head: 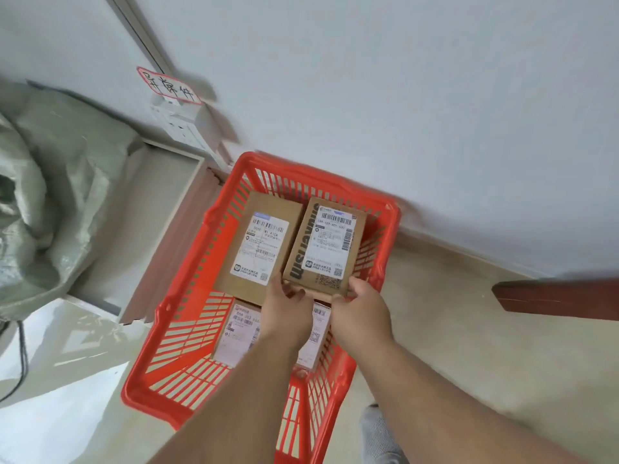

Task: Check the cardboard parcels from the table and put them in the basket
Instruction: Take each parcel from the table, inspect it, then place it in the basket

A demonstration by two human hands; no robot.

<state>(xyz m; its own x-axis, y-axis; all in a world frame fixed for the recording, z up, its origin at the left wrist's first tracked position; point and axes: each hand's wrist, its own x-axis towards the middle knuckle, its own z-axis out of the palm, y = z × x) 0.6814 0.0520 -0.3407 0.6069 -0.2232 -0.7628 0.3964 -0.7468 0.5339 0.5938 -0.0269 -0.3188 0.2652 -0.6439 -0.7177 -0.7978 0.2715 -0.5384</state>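
Head view, looking down on a red slatted basket (214, 209) that sits on a pale tiled floor against a white wall.

Inside the basket, at its far end, two cardboard parcels lie side by side with labels up. The left far parcel (259, 246) lies flat with a white shipping label. The right far parcel (323, 244) has black print down its left side and a white barcode label. It is tilted, its near edge raised and overlapping the left far parcel's near right corner.

Left hand (284, 311) grips the near left corner of the right far parcel, fingers curled on its edge. Right hand (360, 308) grips the near right corner, thumb on top, fingers wrapped under. Both hands pinch this one parcel, both forearms reaching in over the basket's near rim.

At the near end of the basket, under the hands, a lower left parcel (237, 329) shows a white label with a red logo. A lower right parcel (316, 333) is mostly hidden by the arms, only a label strip visible.

Left of the basket: a grey-green woven sack (50, 182), a white socket box (182, 123) on the wall, and a handwritten red-bordered tag (169, 86) above it. Right of the basket, a dark brown wooden edge (556, 298) juts in from the frame side. A grey shoe toe (376, 426) shows near the basket's near right corner.
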